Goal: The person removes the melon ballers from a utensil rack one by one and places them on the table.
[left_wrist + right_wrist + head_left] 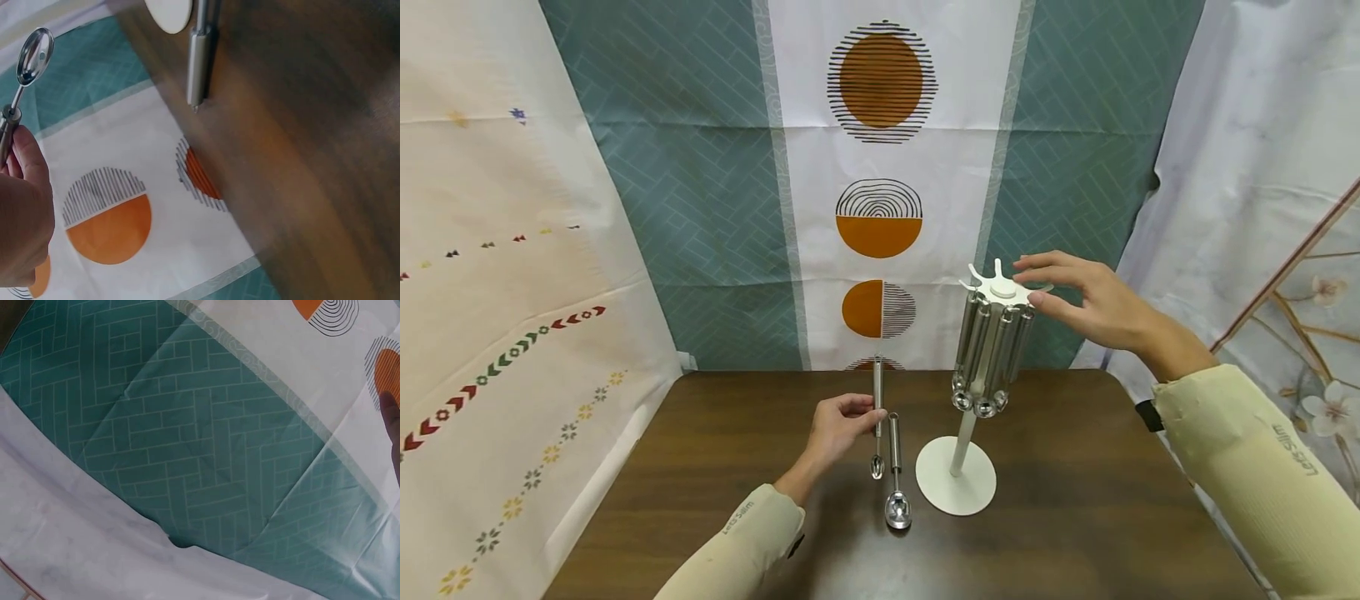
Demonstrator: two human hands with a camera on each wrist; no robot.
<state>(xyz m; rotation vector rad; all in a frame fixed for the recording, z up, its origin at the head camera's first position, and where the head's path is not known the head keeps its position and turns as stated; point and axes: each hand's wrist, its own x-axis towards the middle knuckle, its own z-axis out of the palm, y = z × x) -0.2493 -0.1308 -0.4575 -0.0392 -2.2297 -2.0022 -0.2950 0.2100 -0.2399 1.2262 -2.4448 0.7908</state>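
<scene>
My left hand [841, 429] pinches a small metal spoon [878, 392] by its handle, between thumb and fingers. The spoon hangs bowl down over the table. Up close in the left wrist view, its shiny oval bowl [35, 56] shows. A larger metal scoop [897, 508] lies on the table just right of it. My right hand [1093, 304] is at the white top [1002, 287] of a utensil stand, fingers spread apart from the thumb around one hook arm. Whether the thumb touches the stand cannot be made out. Several metal utensils [992, 350] hang from the hooks.
The stand's round white base [957, 492] sits on the brown wooden table [1075, 500]. A patterned cloth [715, 208] hangs behind the table's far edge. Pale curtains flank both sides, the left curtain [527, 275] with coloured motifs.
</scene>
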